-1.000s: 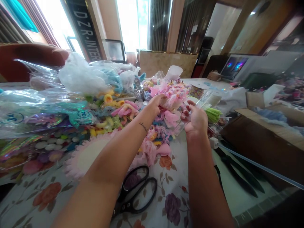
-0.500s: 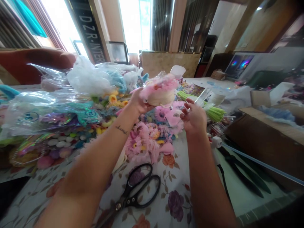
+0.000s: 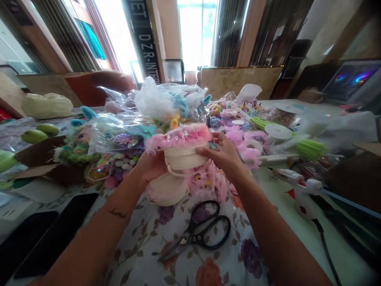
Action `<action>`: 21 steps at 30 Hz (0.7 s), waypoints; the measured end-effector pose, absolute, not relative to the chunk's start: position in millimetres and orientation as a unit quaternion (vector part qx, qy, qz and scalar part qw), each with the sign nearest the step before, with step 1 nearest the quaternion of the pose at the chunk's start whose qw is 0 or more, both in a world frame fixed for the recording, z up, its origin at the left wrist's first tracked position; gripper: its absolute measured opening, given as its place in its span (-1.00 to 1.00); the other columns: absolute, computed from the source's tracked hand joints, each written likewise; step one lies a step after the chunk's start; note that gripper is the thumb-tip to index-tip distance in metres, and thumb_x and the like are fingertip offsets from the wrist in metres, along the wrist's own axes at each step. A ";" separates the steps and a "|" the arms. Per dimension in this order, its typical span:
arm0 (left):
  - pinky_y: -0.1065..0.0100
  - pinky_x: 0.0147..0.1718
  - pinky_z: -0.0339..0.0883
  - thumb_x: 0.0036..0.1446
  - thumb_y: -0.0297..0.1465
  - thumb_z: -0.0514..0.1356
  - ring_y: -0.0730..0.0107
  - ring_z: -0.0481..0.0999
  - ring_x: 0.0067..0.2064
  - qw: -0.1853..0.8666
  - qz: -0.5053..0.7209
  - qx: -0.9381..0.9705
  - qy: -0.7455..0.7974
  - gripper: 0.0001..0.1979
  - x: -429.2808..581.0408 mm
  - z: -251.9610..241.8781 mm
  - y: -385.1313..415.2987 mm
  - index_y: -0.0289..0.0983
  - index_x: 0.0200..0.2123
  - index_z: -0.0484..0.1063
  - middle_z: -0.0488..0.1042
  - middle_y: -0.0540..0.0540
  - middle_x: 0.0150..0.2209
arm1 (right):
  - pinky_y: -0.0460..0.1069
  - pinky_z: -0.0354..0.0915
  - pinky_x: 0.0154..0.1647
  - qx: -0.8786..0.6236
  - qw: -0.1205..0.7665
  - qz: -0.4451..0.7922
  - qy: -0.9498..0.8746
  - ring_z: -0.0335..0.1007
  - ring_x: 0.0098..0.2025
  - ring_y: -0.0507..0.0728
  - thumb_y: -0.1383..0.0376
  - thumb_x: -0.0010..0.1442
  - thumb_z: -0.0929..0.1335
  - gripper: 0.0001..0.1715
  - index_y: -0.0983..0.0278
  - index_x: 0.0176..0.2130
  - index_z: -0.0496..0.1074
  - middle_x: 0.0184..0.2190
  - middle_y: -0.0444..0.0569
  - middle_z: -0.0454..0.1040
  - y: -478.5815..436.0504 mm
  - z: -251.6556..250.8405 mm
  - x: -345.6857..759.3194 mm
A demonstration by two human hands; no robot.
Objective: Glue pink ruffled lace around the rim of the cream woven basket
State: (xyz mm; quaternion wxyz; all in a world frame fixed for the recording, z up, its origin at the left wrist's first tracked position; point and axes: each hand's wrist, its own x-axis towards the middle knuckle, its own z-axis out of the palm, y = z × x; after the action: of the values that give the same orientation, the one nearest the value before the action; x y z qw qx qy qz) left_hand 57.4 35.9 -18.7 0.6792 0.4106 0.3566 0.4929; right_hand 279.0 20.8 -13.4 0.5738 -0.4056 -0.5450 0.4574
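Between my two hands is a small cream woven basket (image 3: pixel 186 158) with fluffy pink trim (image 3: pixel 186 135) along its upper rim. My left hand (image 3: pixel 153 165) grips its left side, the fingers partly hidden behind it. My right hand (image 3: pixel 222 153) holds its right side, thumb on the cream wall. Just below, a second cream woven piece (image 3: pixel 166 188) with pink netting lies on the cloth. Pink frilly trimmings (image 3: pixel 211 178) are heaped behind it. Black-handled scissors (image 3: pixel 195 228) lie nearest me, blades toward the lower left.
A white glue gun (image 3: pixel 300 184) with a cord lies at the right, near a bundle of green stems (image 3: pixel 309 147). Plastic bags (image 3: pixel 119 133) and white stuffing (image 3: pixel 153 99) pile up at the back. Dark flat objects (image 3: pixel 56 234) sit at the left.
My view has swung left. The basket has come lower and closer, and my right hand, previously apart from it near the green stems, now holds its side.
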 end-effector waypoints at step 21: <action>0.25 0.05 0.35 0.03 -0.20 0.39 0.09 0.42 0.15 0.442 0.593 0.513 0.435 -0.42 91.3 -15.9 -14.9 -0.13 0.13 0.39 0.42 -0.10 0.18 | -0.22 -0.21 -0.74 -0.365 0.486 0.643 -0.466 -0.21 -0.68 -0.14 0.09 -0.23 0.60 -0.48 0.26 -0.56 0.28 -0.72 -0.34 0.05 30.1 -32.6 278.6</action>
State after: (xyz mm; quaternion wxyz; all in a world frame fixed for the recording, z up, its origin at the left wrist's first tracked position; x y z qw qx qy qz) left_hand 91.3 -14.9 -15.9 0.4421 0.5130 0.4349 0.5934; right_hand 278.6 30.1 -32.6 0.4858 -0.3650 -0.4658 0.6432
